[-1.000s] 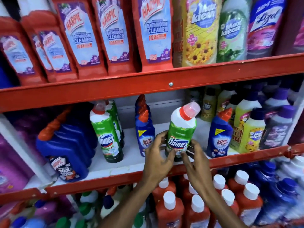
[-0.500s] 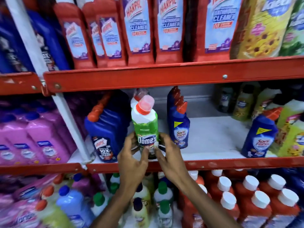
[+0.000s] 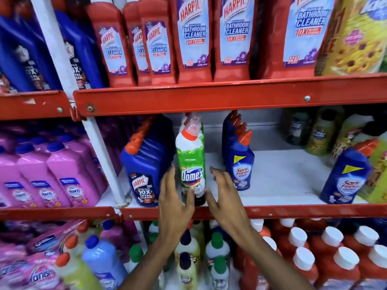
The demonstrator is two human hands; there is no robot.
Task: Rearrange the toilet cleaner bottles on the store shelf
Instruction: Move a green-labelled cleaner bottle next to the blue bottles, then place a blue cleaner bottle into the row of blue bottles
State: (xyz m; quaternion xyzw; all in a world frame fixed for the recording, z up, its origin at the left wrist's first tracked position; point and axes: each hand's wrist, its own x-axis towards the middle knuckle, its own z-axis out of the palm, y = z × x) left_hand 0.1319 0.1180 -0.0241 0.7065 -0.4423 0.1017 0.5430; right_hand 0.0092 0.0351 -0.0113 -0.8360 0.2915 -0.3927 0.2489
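A green and white Domex bottle [image 3: 191,164] with a red cap stands upright on the middle shelf [image 3: 282,178], with more Domex bottles lined up behind it. My left hand [image 3: 173,197] is just left of its base and my right hand [image 3: 224,197] just right of it. Both hands have spread fingers and hold nothing; the left thumb is at or near the bottle's base. Blue Harpic bottles [image 3: 146,166] stand to its left. A row of blue Sani Fresh bottles [image 3: 240,164] stands to its right, and a lone Sani Fresh bottle [image 3: 345,176] stands farther right.
Red Harpic Bathroom Cleaner bottles [image 3: 194,38] fill the shelf above. Pink bottles [image 3: 69,174] sit left of a white upright post [image 3: 100,147]. White-capped red bottles [image 3: 314,254] and small green-capped bottles [image 3: 215,248] crowd the shelf below. Yellow-green bottles [image 3: 322,132] stand at the back right.
The Domex bottle has been carried left from beside the lone Sani Fresh bottle and set down in front of the Domex row. Both hands have let go and opened.
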